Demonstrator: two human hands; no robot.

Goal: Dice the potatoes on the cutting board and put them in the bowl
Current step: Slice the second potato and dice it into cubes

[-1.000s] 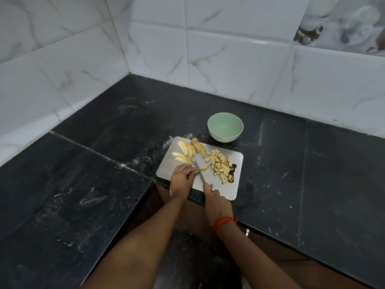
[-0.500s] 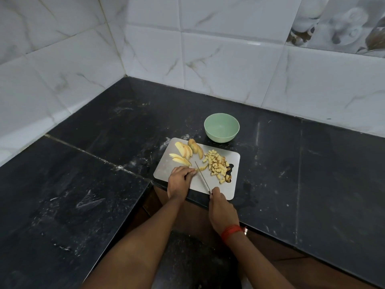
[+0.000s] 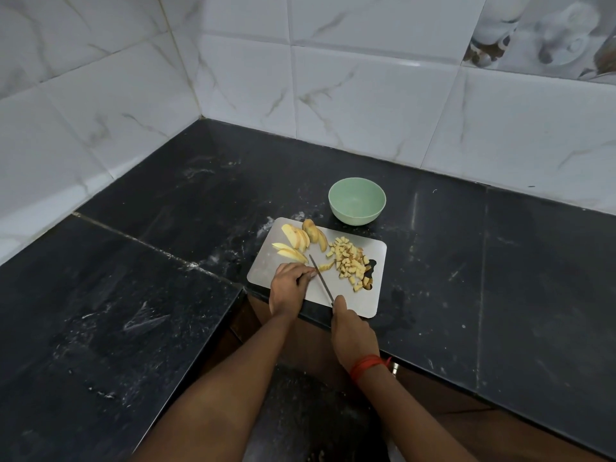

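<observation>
A grey cutting board [image 3: 266, 268] lies at the counter's front edge. Potato slices [image 3: 296, 240] sit at its far left, and a heap of diced potato [image 3: 350, 263] lies on its right side. My left hand [image 3: 288, 288] holds a potato strip [image 3: 326, 266] down with curled fingertips. My right hand [image 3: 350, 331] grips the handle of a knife [image 3: 320, 276], whose blade lies across the strip just right of my left fingertips. The green bowl [image 3: 356, 201] stands empty just behind the board.
The black stone counter [image 3: 500, 261] runs into a corner of white marble-look tiled walls [image 3: 333, 78]. A lower counter section [image 3: 100, 311] lies to the left. Below the counter edge is a dark floor.
My right hand has drawn the knife back toward me and the blade has come down through the strip. The view has shifted slightly. My left hand stays on the strip.
</observation>
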